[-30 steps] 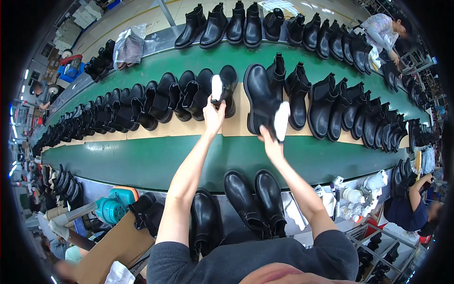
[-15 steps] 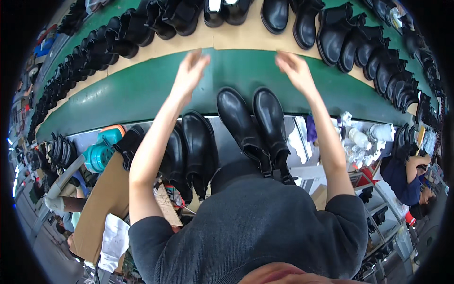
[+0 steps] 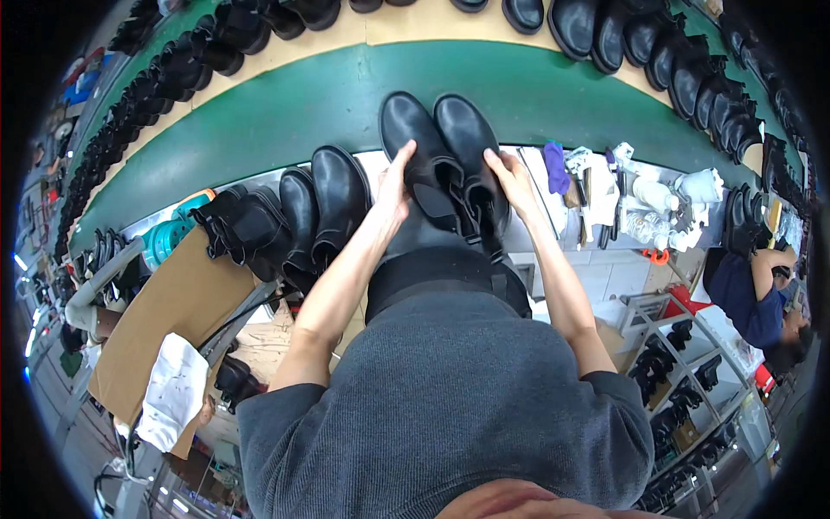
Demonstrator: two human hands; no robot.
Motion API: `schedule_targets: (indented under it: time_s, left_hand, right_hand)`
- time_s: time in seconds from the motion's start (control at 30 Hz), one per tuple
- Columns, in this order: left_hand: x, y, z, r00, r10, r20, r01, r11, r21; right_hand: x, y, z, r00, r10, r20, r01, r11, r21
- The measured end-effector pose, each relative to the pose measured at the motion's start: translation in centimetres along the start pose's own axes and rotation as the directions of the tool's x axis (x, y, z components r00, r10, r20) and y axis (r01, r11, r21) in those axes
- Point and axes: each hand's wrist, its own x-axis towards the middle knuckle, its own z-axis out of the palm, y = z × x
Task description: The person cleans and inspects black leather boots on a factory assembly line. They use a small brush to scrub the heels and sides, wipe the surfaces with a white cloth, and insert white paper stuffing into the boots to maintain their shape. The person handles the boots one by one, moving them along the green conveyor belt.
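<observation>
Two glossy black ankle boots stand side by side in front of me, toes pointing away, on the near edge of the green belt. My left hand (image 3: 394, 186) grips the left boot (image 3: 406, 125) from its outer side, thumb on the upper and the other fingers mostly hidden. Against the outer side of the right boot (image 3: 467, 130), my right hand (image 3: 516, 179) is closed the same way, its fingers partly out of sight. Both boot shafts lean toward my waist. Another pair of black boots (image 3: 340, 195) stands just left of my left forearm.
Rows of black boots (image 3: 575, 26) line tan board beyond the green belt (image 3: 285, 112). On the right lie a purple cloth (image 3: 556, 167), brushes and white thread spools (image 3: 654, 195). Cardboard (image 3: 164, 333) and a stained white cloth (image 3: 175, 389) are at left. Another person (image 3: 748, 298) is at far right.
Both hands, raised and apart over the belt before, have come down and back toward me onto the two boots. The whole view has shifted, so the far boot rows sit higher.
</observation>
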Motion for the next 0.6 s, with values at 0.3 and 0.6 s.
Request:
schedule_targets:
  time_s: [0.3, 0.6]
  left_hand:
    - [-7.5, 3.8, -2.4, 0.770, 0.263, 0.581, -0.520, 0.787, 0.333]
    - [-9.3, 3.1, -2.9, 0.688, 0.201, 0.697, -0.239, 0.970, -0.044]
  right_hand:
    - [-4.9, -3.4, -1.1, 0.983, 0.108, 0.151, -0.175, 0.812, 0.557]
    - [-7.7, -4.0, -0.1, 0.961, -0.194, 0.196, -0.108, 0.390, 0.915]
